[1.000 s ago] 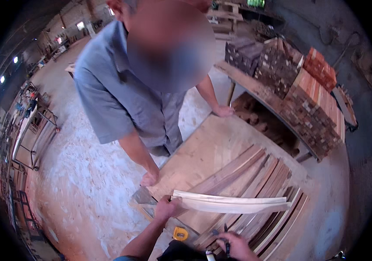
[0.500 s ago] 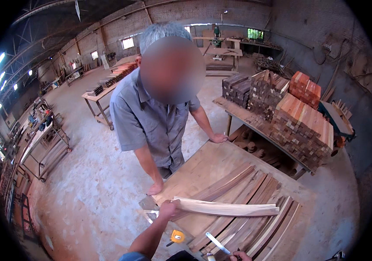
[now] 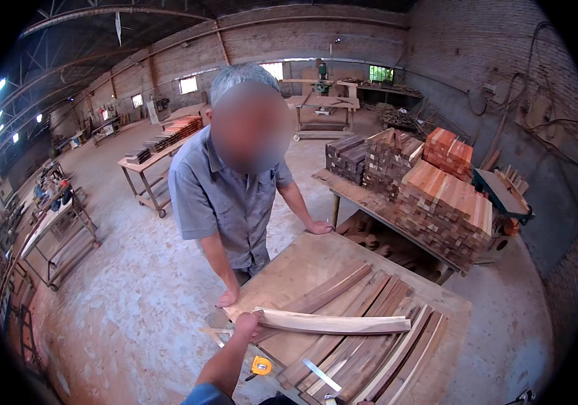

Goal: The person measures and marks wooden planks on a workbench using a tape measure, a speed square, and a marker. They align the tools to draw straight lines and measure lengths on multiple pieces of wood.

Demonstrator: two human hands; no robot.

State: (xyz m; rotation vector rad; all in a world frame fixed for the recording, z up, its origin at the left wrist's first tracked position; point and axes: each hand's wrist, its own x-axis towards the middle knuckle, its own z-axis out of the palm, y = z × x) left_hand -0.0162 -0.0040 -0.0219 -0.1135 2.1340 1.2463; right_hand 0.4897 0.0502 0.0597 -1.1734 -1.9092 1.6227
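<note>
My left hand (image 3: 247, 325) is closed around the left end of a pale, slightly curved wood strip (image 3: 336, 322). The strip lies crosswise over several darker wood strips (image 3: 391, 297) on the work table (image 3: 289, 260). Of my right hand (image 3: 366, 403) only a sliver shows at the lower edge, its fingers hidden. A flat metal ruler (image 3: 321, 374) slants across the strips beside it. A yellow tape measure (image 3: 260, 365) sits near my left forearm. Close to my left wrist is a pale metal L-shaped piece (image 3: 217, 333), partly hidden.
Across the table a person in a grey shirt (image 3: 225, 196) leans on it with both hands. Behind, at right, a low bench (image 3: 370, 202) bears stacked wood blocks (image 3: 437, 202). Wheeled tables stand at the left (image 3: 56, 233) and farther back (image 3: 142, 167).
My view has shifted, so the scene sits further left and my right hand has mostly slipped below the lower edge. My left hand keeps its hold on the pale strip.
</note>
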